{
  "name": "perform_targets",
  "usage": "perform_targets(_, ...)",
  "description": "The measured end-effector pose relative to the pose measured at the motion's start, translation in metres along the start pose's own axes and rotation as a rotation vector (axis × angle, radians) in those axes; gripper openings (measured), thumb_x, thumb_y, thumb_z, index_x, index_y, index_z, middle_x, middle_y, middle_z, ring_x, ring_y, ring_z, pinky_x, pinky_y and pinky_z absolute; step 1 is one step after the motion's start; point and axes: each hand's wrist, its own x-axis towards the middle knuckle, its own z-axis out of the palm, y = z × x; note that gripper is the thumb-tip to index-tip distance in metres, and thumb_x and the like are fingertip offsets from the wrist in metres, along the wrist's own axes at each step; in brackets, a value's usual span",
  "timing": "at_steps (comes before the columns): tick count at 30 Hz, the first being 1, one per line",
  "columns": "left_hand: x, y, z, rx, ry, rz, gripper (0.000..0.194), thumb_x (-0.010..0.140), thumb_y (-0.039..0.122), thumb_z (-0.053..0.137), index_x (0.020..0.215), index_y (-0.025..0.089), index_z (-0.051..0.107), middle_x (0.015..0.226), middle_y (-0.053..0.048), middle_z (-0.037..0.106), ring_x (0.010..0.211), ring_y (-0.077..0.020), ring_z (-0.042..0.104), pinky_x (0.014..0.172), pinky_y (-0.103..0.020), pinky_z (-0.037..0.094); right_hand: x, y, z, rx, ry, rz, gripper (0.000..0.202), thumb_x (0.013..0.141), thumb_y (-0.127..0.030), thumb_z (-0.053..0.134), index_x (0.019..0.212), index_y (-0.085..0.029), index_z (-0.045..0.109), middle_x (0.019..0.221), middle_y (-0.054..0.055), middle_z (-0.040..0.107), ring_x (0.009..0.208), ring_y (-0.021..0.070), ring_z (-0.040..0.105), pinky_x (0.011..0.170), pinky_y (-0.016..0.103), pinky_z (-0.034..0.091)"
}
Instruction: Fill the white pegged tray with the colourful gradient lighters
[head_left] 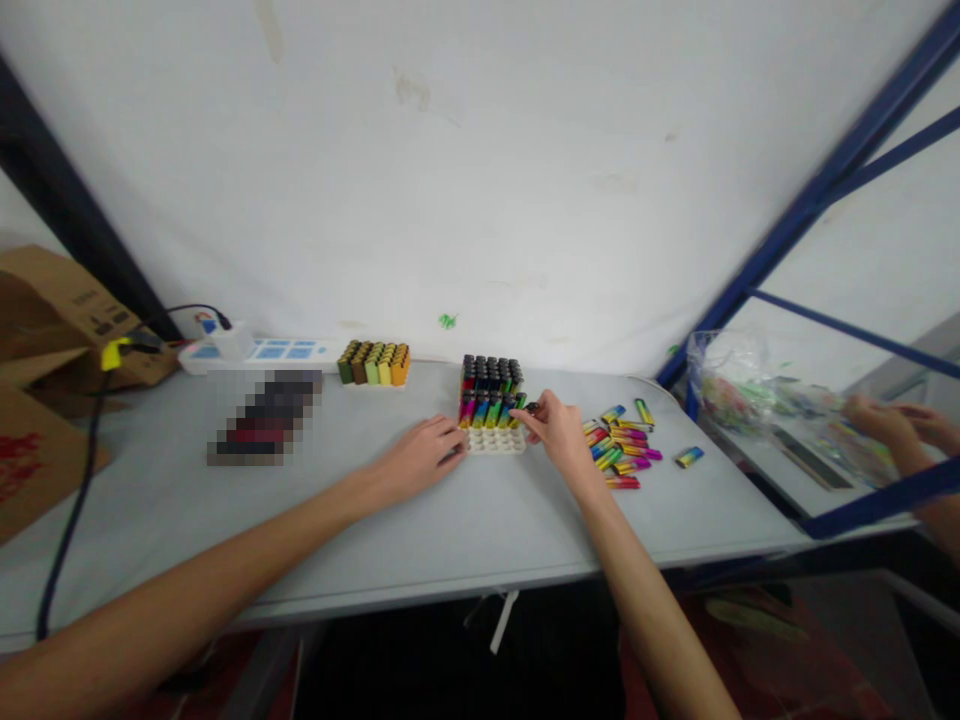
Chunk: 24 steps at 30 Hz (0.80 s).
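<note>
A white tray (496, 441) with rows of round holes stands on the table in front of me. Upright lighters (491, 375) with black tops and shiny multicoloured bodies fill its back rows, and its front holes show bare. My left hand (429, 455) rests on the table with its fingers closed against the tray's left edge. At the tray's right side my right hand (553, 425) pinches a lighter (532, 407) by its dark top, beside the front row of lighters. Right of that hand lies a loose pile of colourful lighters (628, 440).
A second block of green, brown and yellow lighters (373, 363) stands at the back left. Near it are a power strip (292, 351), a pixelated dark object (266, 418) and cardboard (45, 430). Beyond a blue metal frame (780, 215), another person's hands (889, 420) work near plastic bags.
</note>
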Motion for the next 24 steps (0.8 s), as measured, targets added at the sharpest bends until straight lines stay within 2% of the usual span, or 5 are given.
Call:
perform_targets(5, 0.0, -0.002, 0.002, -0.002, 0.011, 0.02, 0.011, 0.1, 0.02, 0.054, 0.095, 0.018, 0.063, 0.1, -0.008, 0.064, 0.097, -0.0226, 0.057, 0.092, -0.036, 0.048, 0.0, -0.004, -0.003, -0.177, 0.004, -0.028, 0.04, 0.096, -0.06, 0.057, 0.083, -0.023, 0.049, 0.06, 0.0, 0.07, 0.048, 0.0165, 0.065, 0.054, 0.024, 0.042)
perform_targets(13, 0.0, -0.001, 0.001, -0.012, 0.018, 0.02, 0.009, 0.099, 0.019, 0.056, 0.094, 0.018, 0.063, 0.099, -0.007, 0.064, 0.097, -0.0226, 0.057, 0.09, -0.035, 0.048, -0.001, -0.011, -0.005, -0.433, 0.032, -0.053, 0.035, 0.097, -0.056, 0.058, 0.093, -0.022, 0.058, 0.063, 0.003, 0.071, 0.054, 0.0195, 0.065, 0.053, 0.025, 0.033)
perform_targets(18, -0.001, 0.002, -0.001, -0.015, 0.009, 0.011, 0.007, 0.099, 0.018, 0.057, 0.095, 0.018, 0.063, 0.099, -0.007, 0.064, 0.097, -0.0224, 0.057, 0.09, -0.035, 0.048, -0.001, -0.005, -0.002, -0.364, 0.011, -0.117, 0.035, 0.1, -0.056, 0.054, 0.1, -0.021, 0.06, 0.06, 0.001, 0.069, 0.052, 0.0185, 0.063, 0.057, 0.025, 0.037)
perform_targets(24, 0.0, 0.0, 0.0, -0.002, 0.008, 0.011, 0.008, 0.099, 0.019, 0.056, 0.094, 0.018, 0.062, 0.099, -0.007, 0.063, 0.097, -0.0226, 0.057, 0.09, -0.036, 0.048, 0.006, 0.007, 0.008, -0.109, 0.023, -0.164, 0.038, 0.096, -0.06, 0.057, 0.097, -0.022, 0.057, 0.058, -0.001, 0.068, 0.049, 0.0169, 0.063, 0.054, 0.024, 0.041)
